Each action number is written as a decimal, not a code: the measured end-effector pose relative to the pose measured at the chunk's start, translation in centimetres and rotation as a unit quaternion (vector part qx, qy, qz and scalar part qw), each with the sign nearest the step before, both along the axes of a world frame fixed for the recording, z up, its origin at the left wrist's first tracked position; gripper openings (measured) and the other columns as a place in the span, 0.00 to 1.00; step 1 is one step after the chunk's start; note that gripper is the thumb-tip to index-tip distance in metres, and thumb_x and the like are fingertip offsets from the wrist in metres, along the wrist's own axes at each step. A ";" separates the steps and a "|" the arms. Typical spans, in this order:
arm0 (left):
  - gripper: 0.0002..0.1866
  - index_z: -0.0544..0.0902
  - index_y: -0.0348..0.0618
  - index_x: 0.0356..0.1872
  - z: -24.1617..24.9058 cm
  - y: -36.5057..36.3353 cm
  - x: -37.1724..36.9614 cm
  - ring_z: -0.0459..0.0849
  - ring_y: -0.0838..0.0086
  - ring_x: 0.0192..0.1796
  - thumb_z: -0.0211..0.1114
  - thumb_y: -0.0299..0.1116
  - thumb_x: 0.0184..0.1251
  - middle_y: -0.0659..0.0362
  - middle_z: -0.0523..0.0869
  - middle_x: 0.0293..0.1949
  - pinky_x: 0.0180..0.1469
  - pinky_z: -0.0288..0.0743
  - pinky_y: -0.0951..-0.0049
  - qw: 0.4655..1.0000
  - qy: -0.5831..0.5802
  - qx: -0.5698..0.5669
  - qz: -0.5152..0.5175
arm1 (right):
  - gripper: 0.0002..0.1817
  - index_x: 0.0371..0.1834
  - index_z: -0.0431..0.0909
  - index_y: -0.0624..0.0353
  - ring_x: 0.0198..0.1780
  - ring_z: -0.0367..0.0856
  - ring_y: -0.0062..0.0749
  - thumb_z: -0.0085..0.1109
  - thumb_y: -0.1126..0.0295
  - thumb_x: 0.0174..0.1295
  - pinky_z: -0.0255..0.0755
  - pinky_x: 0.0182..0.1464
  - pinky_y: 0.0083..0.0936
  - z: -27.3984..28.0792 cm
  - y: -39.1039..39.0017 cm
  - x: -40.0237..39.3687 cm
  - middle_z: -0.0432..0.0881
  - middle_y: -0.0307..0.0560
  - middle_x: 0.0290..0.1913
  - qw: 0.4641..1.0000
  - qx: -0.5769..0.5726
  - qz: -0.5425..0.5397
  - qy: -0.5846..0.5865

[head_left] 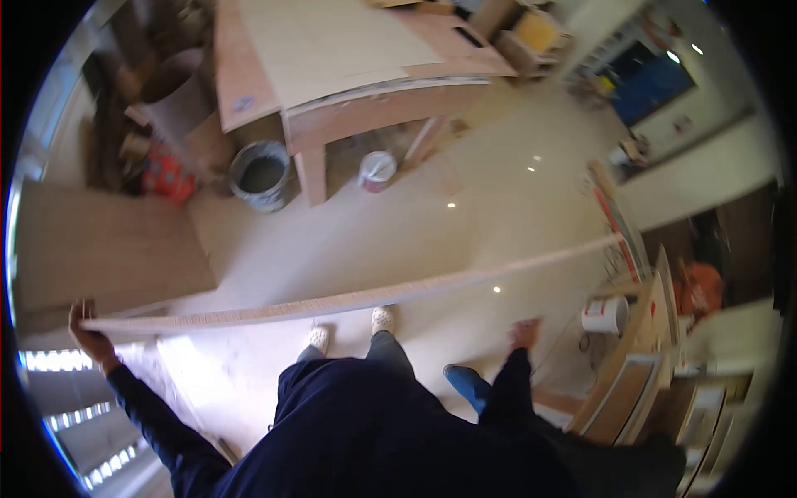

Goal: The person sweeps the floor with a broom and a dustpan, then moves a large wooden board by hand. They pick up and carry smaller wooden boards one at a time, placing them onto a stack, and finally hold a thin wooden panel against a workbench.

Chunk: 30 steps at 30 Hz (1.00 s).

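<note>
A long, narrow wooden board [307, 308] spans the view above the floor, its near edge pale and rough. At its left end my left hand [93, 339] grips it, fingers around the end. The board's far right end reaches toward the wooden pieces at the right. My right hand [524, 334] is below the board and apart from it, slightly blurred, with its fingers stretched out and nothing visible in them. Two light clogs [383, 320] show on my feet under the board.
A wooden worktable [357, 120] stands ahead, with a bucket of grey material [261, 176] and a white tub [378, 171] near its legs. A wooden panel [108, 245] is at left. At right are a white bucket [605, 315] and wooden frames [618, 390]. A blue shoe-like shape [467, 385] is near my right arm.
</note>
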<state>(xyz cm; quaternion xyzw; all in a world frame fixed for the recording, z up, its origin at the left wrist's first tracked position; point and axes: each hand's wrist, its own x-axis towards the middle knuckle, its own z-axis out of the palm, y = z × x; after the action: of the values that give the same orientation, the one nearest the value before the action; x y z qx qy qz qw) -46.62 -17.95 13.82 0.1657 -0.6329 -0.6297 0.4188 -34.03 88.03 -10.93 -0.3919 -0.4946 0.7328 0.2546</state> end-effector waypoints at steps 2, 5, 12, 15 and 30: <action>0.19 0.74 0.41 0.51 1.7 2.5 1.0 0.69 0.66 0.61 0.48 0.40 0.65 0.57 0.74 0.56 0.63 0.57 0.67 0.998 -0.040 0.014 0.038 | 0.43 0.68 0.52 0.45 0.54 0.67 0.38 0.34 0.29 0.55 0.63 0.52 0.47 12.3 3.4 -6.4 0.66 0.45 0.55 0.987 0.055 -0.144 -0.036; 0.22 0.74 0.40 0.51 3.6 4.3 2.4 0.68 0.62 0.62 0.42 0.42 0.66 0.53 0.73 0.57 0.64 0.57 0.65 0.989 -0.032 0.121 0.073 | 0.54 0.69 0.43 0.61 0.71 0.46 0.46 0.26 0.25 0.52 0.39 0.68 0.45 23.8 6.9 -13.0 0.45 0.56 0.71 0.972 0.169 -0.163 0.024; 0.23 0.74 0.36 0.50 3.5 4.4 5.4 0.67 0.59 0.62 0.45 0.42 0.61 0.49 0.73 0.57 0.66 0.55 0.61 0.986 -0.030 0.133 0.095 | 0.44 0.50 0.69 0.63 0.41 0.75 0.36 0.32 0.30 0.55 0.70 0.47 0.32 26.4 10.7 -18.3 0.76 0.49 0.40 0.979 0.171 -0.050 0.094; 0.23 0.74 0.34 0.50 2.5 1.4 6.4 0.70 0.58 0.60 0.45 0.42 0.61 0.48 0.74 0.55 0.65 0.58 0.61 0.986 -0.020 0.128 0.106 | 0.40 0.45 0.70 0.63 0.33 0.74 0.34 0.38 0.31 0.54 0.72 0.40 0.30 24.1 14.3 -16.8 0.75 0.46 0.32 0.976 0.142 -0.020 0.165; 0.20 0.75 0.32 0.49 1.2 2.5 18.2 0.70 0.53 0.58 0.49 0.38 0.64 0.44 0.73 0.54 0.65 0.59 0.56 0.955 0.036 0.144 0.255 | 0.29 0.18 0.70 0.53 0.20 0.67 0.31 0.38 0.37 0.55 0.64 0.25 0.29 26.2 13.0 -40.0 0.69 0.39 0.18 0.977 0.061 0.111 0.172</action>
<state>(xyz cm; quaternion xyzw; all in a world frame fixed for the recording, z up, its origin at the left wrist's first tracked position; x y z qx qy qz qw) -28.42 -15.49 15.01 0.3571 -0.4565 -0.5920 0.5600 -74.00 101.04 15.25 -0.1865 -0.5276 0.7815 0.2759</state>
